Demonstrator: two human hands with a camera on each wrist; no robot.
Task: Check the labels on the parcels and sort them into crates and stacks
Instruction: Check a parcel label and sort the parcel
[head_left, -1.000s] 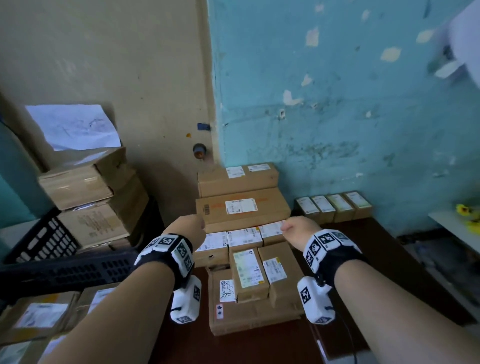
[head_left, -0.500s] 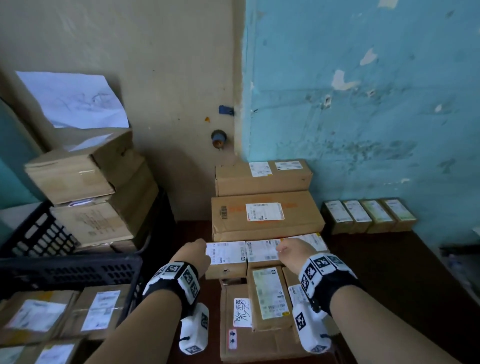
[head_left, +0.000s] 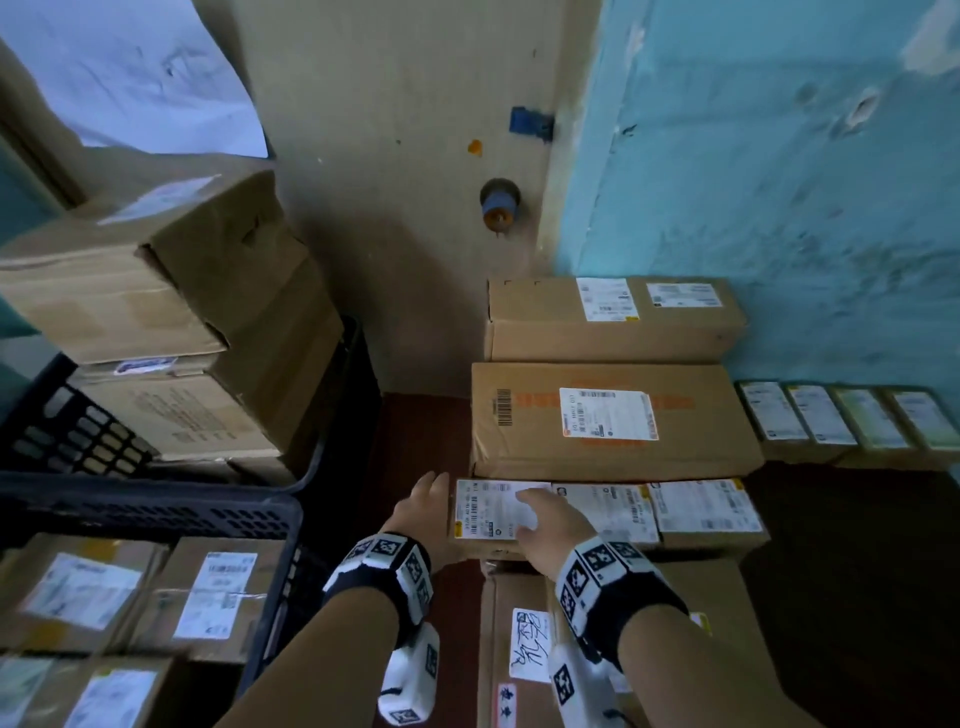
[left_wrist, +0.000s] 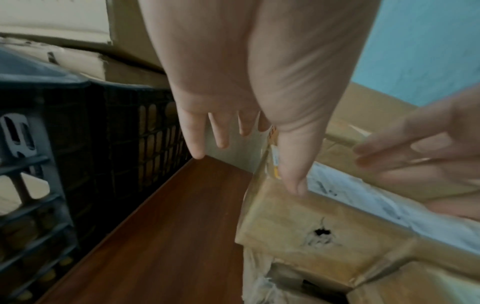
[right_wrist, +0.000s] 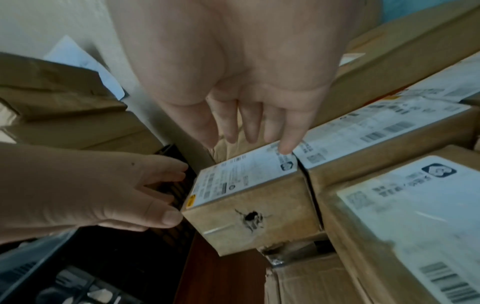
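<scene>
Reaching with spread, empty fingers, the left hand (head_left: 422, 512) and right hand (head_left: 553, 525) flank a small brown cardboard parcel with a white label (head_left: 492, 512), leftmost in a row atop the stack, seemingly poised to lift it; black plastic crates (head_left: 156, 512) wait left

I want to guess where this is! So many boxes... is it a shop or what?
Probably a parcel sorting or storage room, not a shop. Labelled cardboard parcels sit stacked on a dark wooden table, more fill black plastic crates, and the bare blue wall is chipped.
</scene>
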